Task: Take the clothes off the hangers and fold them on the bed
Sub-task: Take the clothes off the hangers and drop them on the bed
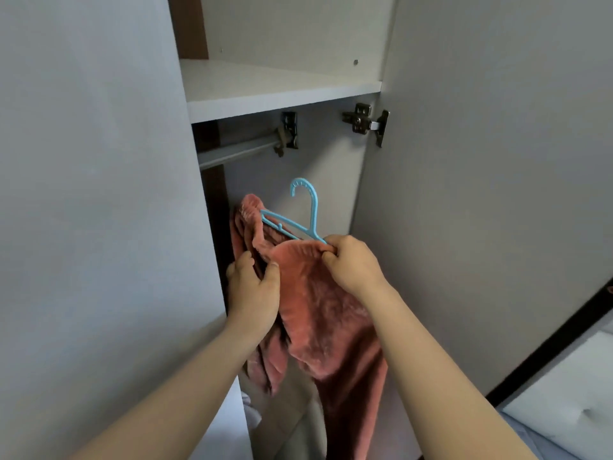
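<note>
A fuzzy pink garment [326, 310] hangs from a light blue plastic hanger [306, 214], which is off the rail and held in front of the open wardrobe. My left hand [253, 290] grips a bunched fold of the pink garment at its left side. My right hand [351, 262] pinches the garment's upper edge where it lies over the hanger's right arm. The hanger's hook points up, free of anything. The garment's lower part drapes down between my forearms.
The wardrobe rail [237, 152] runs under a white shelf [282, 91]. An open wardrobe door [497, 180] stands at the right, another door [99, 194] at the left. A padded white bed edge [570, 386] shows at the lower right. Pale cloth [252, 416] lies in the wardrobe bottom.
</note>
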The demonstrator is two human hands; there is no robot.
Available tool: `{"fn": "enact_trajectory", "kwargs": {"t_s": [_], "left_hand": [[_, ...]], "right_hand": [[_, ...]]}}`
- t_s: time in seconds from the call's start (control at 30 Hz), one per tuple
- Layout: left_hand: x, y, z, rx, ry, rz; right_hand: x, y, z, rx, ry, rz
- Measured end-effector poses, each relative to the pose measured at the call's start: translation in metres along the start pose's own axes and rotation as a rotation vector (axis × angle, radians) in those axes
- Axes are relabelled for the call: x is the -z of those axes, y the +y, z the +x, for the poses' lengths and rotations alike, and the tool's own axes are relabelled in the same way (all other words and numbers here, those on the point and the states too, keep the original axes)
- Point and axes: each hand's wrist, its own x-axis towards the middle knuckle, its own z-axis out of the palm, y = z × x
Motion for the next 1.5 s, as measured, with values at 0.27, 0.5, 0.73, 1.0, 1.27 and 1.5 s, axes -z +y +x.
{"fn": "enact_trajectory", "kwargs": {"t_s": [0.27, 0.5, 0.73, 1.0, 1.27, 1.5], "left_hand": [[0.0, 0.004, 0.006, -0.049, 0.158, -0.031], [-0.001, 0.015, 0.012, -0.118, 0.222, -0.035], [-0.003, 0.01, 0.019, -0.109, 0.247, -0.032], [-0.003, 0.007, 0.029, -0.035, 0.268, 0.007], [-0.002, 0.007, 0.03, -0.016, 0.264, 0.017], [-0.001, 0.008, 0.029, 0.018, 0.252, 0.01]], "right_hand": [[-0.015, -0.031, 0.073, 0.059, -0.024, 0.065], [-0.016, -0.046, 0.125, 0.085, -0.008, 0.13], [-0.033, -0.062, 0.17, 0.061, -0.03, 0.136], [-0.052, -0.07, 0.185, 0.088, -0.117, 0.078], [-0.048, -0.077, 0.197, 0.099, -0.103, 0.048], [-0.057, -0.076, 0.194, 0.09, -0.13, -0.001]]}}
